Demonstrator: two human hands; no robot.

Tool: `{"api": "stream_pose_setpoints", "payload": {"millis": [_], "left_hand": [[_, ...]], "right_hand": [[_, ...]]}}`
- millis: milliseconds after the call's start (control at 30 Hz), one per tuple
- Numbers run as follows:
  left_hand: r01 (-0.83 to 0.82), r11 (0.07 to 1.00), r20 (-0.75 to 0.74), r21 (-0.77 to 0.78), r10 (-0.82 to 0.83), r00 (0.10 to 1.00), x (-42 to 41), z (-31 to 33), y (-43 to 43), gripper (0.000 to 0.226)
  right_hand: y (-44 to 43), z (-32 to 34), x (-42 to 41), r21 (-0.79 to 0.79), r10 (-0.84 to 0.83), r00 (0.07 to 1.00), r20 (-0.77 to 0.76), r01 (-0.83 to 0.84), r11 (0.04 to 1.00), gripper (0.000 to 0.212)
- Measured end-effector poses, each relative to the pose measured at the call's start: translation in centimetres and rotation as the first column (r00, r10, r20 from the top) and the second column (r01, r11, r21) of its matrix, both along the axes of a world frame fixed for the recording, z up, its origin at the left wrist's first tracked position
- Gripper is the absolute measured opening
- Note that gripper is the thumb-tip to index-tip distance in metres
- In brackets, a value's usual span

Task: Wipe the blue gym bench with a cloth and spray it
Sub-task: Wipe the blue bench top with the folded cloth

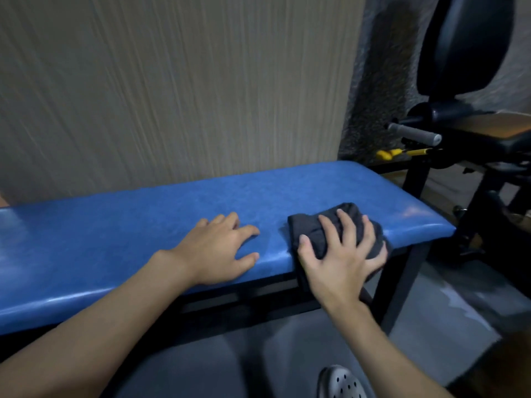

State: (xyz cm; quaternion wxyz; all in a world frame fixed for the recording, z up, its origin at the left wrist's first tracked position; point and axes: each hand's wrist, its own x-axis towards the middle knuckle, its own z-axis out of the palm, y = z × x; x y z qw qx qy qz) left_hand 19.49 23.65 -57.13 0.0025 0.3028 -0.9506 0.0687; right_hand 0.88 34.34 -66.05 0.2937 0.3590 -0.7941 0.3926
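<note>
Head view, one moment. Behind everything I saw a beige, wood-grained wall panel (pixel 172 81) filling the upper left. In front of it the blue gym bench (pixel 115 225) ran across the frame from the left edge to right of centre, its padded top glossy, on a black frame. A black exercise machine (pixel 465 53) with a large dark pad stood just beyond the bench's right end. Grey floor (pixel 431 297) showed below. Both bare forearms reached in from the bottom. The left hand (pixel 218 248) lay palm down on the bench top near the middle, fingers loosely spread, gripping nothing. The right hand (pixel 339 268) pressed flat on a dark grey cloth (pixel 304 225), fingers straight and fanned apart over it rather than curled round it. The cloth sat bunched on the right part of the bench top, at the near edge, with part of it hanging over that edge under the palm. A grey perforated shoe (pixel 342 383) showed at the bottom edge. On the machine I noted a grey handle grip (pixel 413 133) and below it a small yellow part (pixel 385 154), too blurred to identify.
</note>
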Motion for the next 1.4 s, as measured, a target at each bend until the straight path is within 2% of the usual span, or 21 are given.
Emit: {"api": "stream_pose_setpoints", "payload": {"millis": [133, 200, 267, 367, 467, 533, 600, 700, 800, 933, 1067, 1200, 1267, 1400], "left_hand": [[-0.019, 1.000, 0.003, -0.008, 0.019, 1.000, -1.5, -0.3, 0.3, 0.098], [-0.030, 0.999, 0.039, -0.044, 0.032, 0.999, -2.1, -0.1, 0.5, 0.101], [-0.030, 0.998, 0.070, -0.059, 0.034, 0.997, -2.8, -0.1, 0.6, 0.097], [-0.041, 0.998, 0.087, -0.052, 0.046, 0.995, -3.8, 0.0, 0.8, 0.082], [0.044, 0.999, 0.073, -0.021, -0.042, 0.996, -5.2, 0.0, 0.5, 0.091], [0.149, 0.985, -0.011, 0.083, -0.148, 0.989, -7.1, 0.0, 0.5, 0.099], [0.217, 0.966, -0.073, 0.141, -0.208, 0.975, -9.2, -0.1, 0.7, 0.097], [0.246, 0.964, -0.083, 0.101, -0.238, 0.968, -11.8, -0.1, 1.2, 0.090], [0.250, 0.966, -0.067, 0.065, -0.246, 0.967, -14.2, 0.4, 1.4, 0.086], [0.269, 0.959, -0.057, 0.091, -0.265, 0.963, -17.5, 0.8, 2.2, 0.057], [0.227, 0.972, -0.070, 0.065, -0.223, 0.972, -19.1, 1.2, 2.3, 0.047], [0.217, 0.974, -0.096, 0.069, -0.210, 0.973, -20.1, 1.4, 2.0, 0.044], [0.211, 0.974, -0.098, 0.087, -0.203, 0.974, -20.5, 1.2, 1.8, 0.042], [0.210, 0.970, -0.101, 0.122, -0.198, 0.975, -22.4, 1.1, 0.0, 0.038]], "right_hand": [[0.0, -0.2, -1.9, -0.042, 0.022, 0.992, -0.128, -0.027, 0.999, 0.038], [0.2, 0.2, -3.9, -0.046, 0.022, 0.990, -0.141, -0.029, 0.999, 0.034], [0.3, 0.7, -5.8, -0.064, -0.025, 0.996, -0.081, 0.019, 0.998, 0.033], [-0.1, 1.3, -6.6, -0.084, -0.128, 0.987, 0.094, 0.136, 0.987, 0.038], [-1.1, 1.6, -4.7, -0.093, -0.213, 0.953, 0.217, 0.237, 0.967, 0.037], [-1.2, 1.4, -4.5, -0.097, -0.211, 0.955, 0.208, 0.235, 0.967, 0.037], [-0.8, 0.9, -5.7, -0.126, -0.193, 0.972, 0.131, 0.209, 0.970, 0.035], [0.5, 0.3, -9.1, -0.166, -0.157, 0.986, 0.052, 0.164, 0.972, 0.033], [2.0, 1.0, -13.2, -0.155, -0.165, 0.977, 0.134, 0.185, 0.971, 0.038], [3.7, 3.4, -16.9, -0.016, -0.170, 0.905, 0.390, 0.191, 0.981, 0.044], [5.0, 3.3, -16.9, 0.168, -0.208, 0.879, 0.429, 0.149, 0.975, 0.053], [6.1, 3.1, -16.3, 0.173, -0.093, 0.820, 0.564, -0.007, 0.985, 0.063], [5.7, 4.1, -17.2, 0.220, -0.099, 0.807, 0.582, -0.039, 0.975, 0.061], [4.7, 6.6, -19.9, 0.501, -0.182, 0.818, 0.546, -0.145, 0.853, 0.065]]}}
